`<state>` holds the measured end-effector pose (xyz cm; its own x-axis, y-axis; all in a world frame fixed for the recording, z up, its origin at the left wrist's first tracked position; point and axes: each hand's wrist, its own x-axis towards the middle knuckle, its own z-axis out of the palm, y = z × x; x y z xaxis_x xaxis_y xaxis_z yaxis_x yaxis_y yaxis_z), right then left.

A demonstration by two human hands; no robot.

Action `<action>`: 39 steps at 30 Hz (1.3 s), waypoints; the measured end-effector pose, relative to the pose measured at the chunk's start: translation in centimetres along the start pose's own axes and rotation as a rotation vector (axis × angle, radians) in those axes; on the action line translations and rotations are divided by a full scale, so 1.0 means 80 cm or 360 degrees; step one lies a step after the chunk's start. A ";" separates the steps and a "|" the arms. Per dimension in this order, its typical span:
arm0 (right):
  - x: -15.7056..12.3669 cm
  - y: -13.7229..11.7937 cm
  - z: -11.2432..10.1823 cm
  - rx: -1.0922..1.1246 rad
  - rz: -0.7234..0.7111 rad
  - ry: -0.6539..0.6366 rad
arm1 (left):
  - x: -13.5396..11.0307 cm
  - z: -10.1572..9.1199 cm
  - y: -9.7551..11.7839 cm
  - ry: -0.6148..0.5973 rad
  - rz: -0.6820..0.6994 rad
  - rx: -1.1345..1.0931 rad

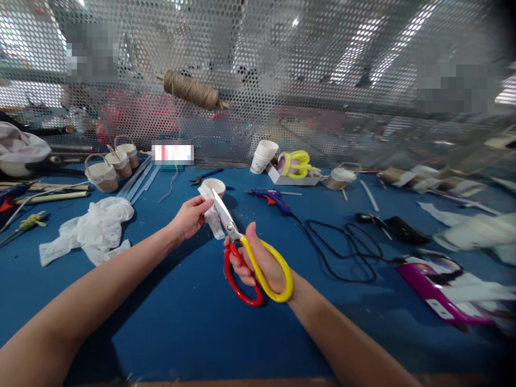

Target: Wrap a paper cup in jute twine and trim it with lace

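My right hand [260,260] grips a pair of scissors [230,228] with one red and one yellow handle loop. Their blades point up and left, close to my left hand [191,215]. Between its thumb and fingers that hand pinches a strip of thin white lace fabric [213,219], which hangs down beside the blades. I cannot tell whether the blades touch the fabric. Just behind the strip stands a white paper cup [215,186], partly hidden by it and the blade tip.
Crumpled white fabric [94,228] lies at left, with small handled baskets [102,174] behind. A blue glue gun [268,194] trails its black cord right toward a purple box [427,293]. Stacked paper cups [264,156] stand at the back. A twine spool [191,90] hangs on the perforated metal screen [282,70].
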<state>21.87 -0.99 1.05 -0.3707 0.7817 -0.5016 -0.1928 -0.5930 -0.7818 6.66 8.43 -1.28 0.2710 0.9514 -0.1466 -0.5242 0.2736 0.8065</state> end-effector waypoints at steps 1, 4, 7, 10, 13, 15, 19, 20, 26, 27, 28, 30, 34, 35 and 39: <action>0.000 -0.001 0.000 0.0002 -0.0001 -0.0012 | -0.001 0.001 0.000 -0.0007 -0.0005 0.0002; 0.000 -0.003 0.000 0.0009 0.0000 -0.0048 | -0.003 0.002 0.001 -0.0028 -0.0021 0.0008; 0.000 -0.003 -0.001 -0.0005 -0.0023 -0.0071 | -0.004 0.002 0.002 -0.0043 -0.0032 0.0014; 0.000 -0.002 -0.002 -0.0013 -0.0039 -0.0071 | -0.005 0.002 0.002 -0.0056 -0.0038 0.0017; 0.000 -0.002 -0.003 -0.0013 -0.0015 -0.0053 | -0.005 0.002 0.002 -0.0075 -0.0035 0.0025; 0.000 -0.002 -0.004 -0.0016 -0.0001 -0.0040 | -0.006 0.002 0.001 -0.0094 -0.0026 0.0034; 0.001 -0.001 -0.005 -0.0006 -0.0004 -0.0033 | -0.006 0.000 0.001 -0.0137 -0.0013 0.0047; 0.000 -0.001 -0.005 -0.0004 -0.0004 -0.0036 | -0.006 0.000 0.001 -0.0145 -0.0013 0.0049; -0.002 -0.002 -0.009 -0.0012 0.0016 -0.0088 | -0.006 -0.002 0.005 -0.0192 -0.0043 0.0068; -0.002 -0.002 -0.010 -0.0003 0.0021 -0.0099 | -0.007 -0.002 0.006 -0.0199 -0.0048 0.0072; -0.002 -0.003 -0.010 0.0008 0.0023 -0.0106 | -0.007 -0.002 0.007 -0.0206 -0.0053 0.0076; -0.002 -0.004 -0.011 0.0025 0.0017 -0.0119 | -0.008 -0.001 0.007 -0.0221 -0.0063 0.0083; -0.004 -0.006 -0.010 0.0026 0.0002 -0.0133 | -0.010 0.001 0.008 -0.0250 -0.0075 0.0095; -0.005 -0.006 -0.010 0.0023 0.0001 -0.0131 | -0.011 0.002 0.008 -0.0255 -0.0076 0.0099; -0.007 -0.006 -0.009 -0.0018 -0.0026 -0.0107 | -0.013 0.004 0.009 -0.0269 -0.0085 0.0116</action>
<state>22.85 -1.00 1.45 -0.4280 0.7762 -0.4630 -0.1889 -0.5778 -0.7941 6.30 7.60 -0.35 0.4317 0.8968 -0.0972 -0.4472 0.3063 0.8403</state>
